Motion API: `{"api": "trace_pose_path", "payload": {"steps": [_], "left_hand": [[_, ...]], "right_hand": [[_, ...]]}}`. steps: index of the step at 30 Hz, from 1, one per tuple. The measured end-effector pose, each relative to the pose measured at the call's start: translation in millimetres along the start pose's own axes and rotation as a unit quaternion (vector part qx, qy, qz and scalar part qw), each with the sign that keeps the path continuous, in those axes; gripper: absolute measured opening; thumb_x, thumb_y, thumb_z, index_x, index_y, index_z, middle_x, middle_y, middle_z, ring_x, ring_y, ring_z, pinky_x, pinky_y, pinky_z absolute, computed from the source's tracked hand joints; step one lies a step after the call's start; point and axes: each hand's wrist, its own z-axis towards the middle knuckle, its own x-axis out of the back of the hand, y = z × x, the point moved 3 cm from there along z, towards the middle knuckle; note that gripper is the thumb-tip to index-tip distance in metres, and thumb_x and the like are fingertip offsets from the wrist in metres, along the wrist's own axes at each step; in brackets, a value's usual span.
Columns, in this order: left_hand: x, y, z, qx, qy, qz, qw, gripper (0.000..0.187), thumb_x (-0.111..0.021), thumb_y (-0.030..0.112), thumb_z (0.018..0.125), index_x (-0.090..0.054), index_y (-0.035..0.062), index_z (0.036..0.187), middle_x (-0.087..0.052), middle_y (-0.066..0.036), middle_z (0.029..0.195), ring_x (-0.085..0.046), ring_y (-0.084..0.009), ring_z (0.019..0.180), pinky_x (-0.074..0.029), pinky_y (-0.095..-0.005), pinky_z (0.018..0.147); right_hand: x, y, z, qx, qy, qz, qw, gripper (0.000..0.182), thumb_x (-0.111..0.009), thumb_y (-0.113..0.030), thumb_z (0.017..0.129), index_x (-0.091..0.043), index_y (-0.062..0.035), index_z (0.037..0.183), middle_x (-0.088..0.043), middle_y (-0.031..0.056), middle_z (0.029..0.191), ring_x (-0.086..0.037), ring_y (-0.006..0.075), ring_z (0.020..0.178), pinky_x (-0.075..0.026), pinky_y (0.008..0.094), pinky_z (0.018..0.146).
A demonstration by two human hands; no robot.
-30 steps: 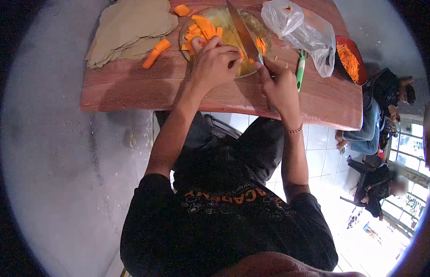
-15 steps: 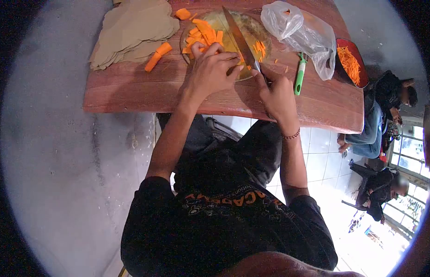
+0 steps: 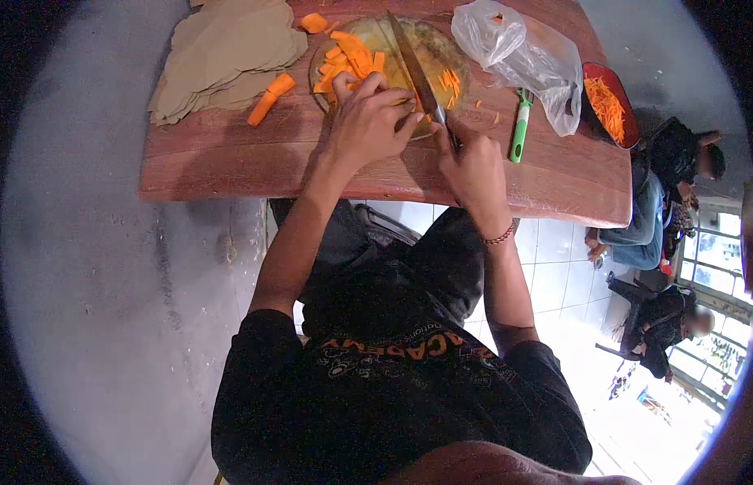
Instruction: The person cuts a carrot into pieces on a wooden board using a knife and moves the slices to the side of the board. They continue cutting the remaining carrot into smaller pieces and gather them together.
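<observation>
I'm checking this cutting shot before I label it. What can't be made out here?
- The piece being cut: hidden under the left hand, head view.
- The knife handle: covered by the right hand.
- The plastic bag contents: the crumpled film blurs them.
- The red bowl far side: squeezed and darkened at the lens edge.

Knife (image 3: 415, 71) blade now steeper, right hand (image 3: 472, 166) nearer left hand (image 3: 367, 121).

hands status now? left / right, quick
Left hand: fingers curled down, pinning a carrot piece on the round board.
Right hand: closed on the knife handle.
</observation>
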Motion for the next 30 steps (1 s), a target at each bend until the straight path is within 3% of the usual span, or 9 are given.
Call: {"api": "trace_pose_path", "payload": {"steps": [7, 9, 12, 19, 25, 27, 30], "left_hand": [[-4, -2, 0, -0.015, -0.003, 0.013, 1.000, 0.021, -0.073, 0.034, 0.084, -0.081, 0.0166, 0.092, -0.075, 0.006, 0.104, -0.060, -0.0166, 0.098, -0.031, -0.0485, 0.093], [-4, -3, 0, -0.021, 0.005, -0.013, 1.000, 0.019, -0.072, 0.029, 0.083, -0.080, 0.0125, 0.087, -0.075, 0.005, 0.103, -0.058, -0.0160, 0.100, -0.028, -0.0530, 0.094], [0, -1, -1, -0.019, -0.012, 0.032, 0.999, 0.020, -0.075, 0.029, 0.078, -0.081, 0.0170, 0.094, -0.074, 0.008, 0.108, -0.059, -0.0163, 0.100, -0.032, -0.0476, 0.092], [-2, 1, -2, 0.000, 0.010, 0.020, 1.000, 0.016, -0.075, 0.032, 0.080, -0.081, 0.0195, 0.089, -0.073, 0.010, 0.103, -0.059, -0.0152, 0.099, -0.031, -0.0475, 0.091], [-2, 1, 0, -0.003, 0.020, 0.026, 0.999, 0.018, -0.074, 0.035, 0.085, -0.081, 0.0193, 0.084, -0.073, 0.009, 0.101, -0.059, -0.0145, 0.098, -0.030, -0.0473, 0.092], [-3, 0, 0, -0.004, 0.023, -0.002, 1.000, 0.021, -0.072, 0.033, 0.084, -0.081, 0.0145, 0.084, -0.073, 0.006, 0.096, -0.058, -0.0160, 0.098, -0.029, -0.0504, 0.091], [-2, 1, 0, -0.012, 0.030, -0.005, 0.999, 0.020, -0.072, 0.032, 0.084, -0.081, 0.0145, 0.083, -0.073, 0.006, 0.095, -0.058, -0.0161, 0.098, -0.029, -0.0508, 0.091]], "right_hand": [[-10, 3, 15, 0.003, -0.003, -0.033, 0.999, 0.026, -0.060, -0.026, 0.097, -0.070, -0.0033, 0.105, -0.065, 0.0297, 0.075, -0.066, 0.0483, 0.072, -0.054, 0.0558, 0.064], [-14, 4, 34, 0.017, -0.006, -0.022, 1.000, 0.028, -0.060, -0.028, 0.097, -0.070, -0.0021, 0.103, -0.065, 0.0296, 0.074, -0.066, 0.0483, 0.072, -0.054, 0.0554, 0.065], [-21, 8, 54, 0.041, 0.020, -0.021, 0.999, 0.030, -0.060, -0.029, 0.097, -0.069, -0.0006, 0.100, -0.065, 0.0292, 0.074, -0.066, 0.0481, 0.072, -0.054, 0.0554, 0.065], [2, 12, 24, -0.008, 0.005, 0.038, 0.999, 0.028, -0.061, -0.027, 0.097, -0.070, -0.0005, 0.102, -0.065, 0.0296, 0.078, -0.066, 0.0481, 0.076, -0.053, 0.0544, 0.067], [6, 0, 6, 0.008, 0.023, 0.053, 0.998, 0.025, -0.063, -0.022, 0.095, -0.071, -0.0021, 0.108, -0.064, 0.0303, 0.078, -0.065, 0.0484, 0.077, -0.053, 0.0538, 0.067], [7, -2, 4, -0.032, 0.003, 0.031, 0.999, 0.032, -0.066, -0.026, 0.095, -0.070, 0.0031, 0.108, -0.066, 0.0296, 0.082, -0.068, 0.0439, 0.080, -0.052, 0.0454, 0.066], [4, 0, 1, -0.054, 0.002, 0.053, 0.997, 0.031, -0.066, -0.025, 0.095, -0.071, 0.0018, 0.109, -0.066, 0.0291, 0.081, -0.067, 0.0448, 0.081, -0.052, 0.0465, 0.065]]}}
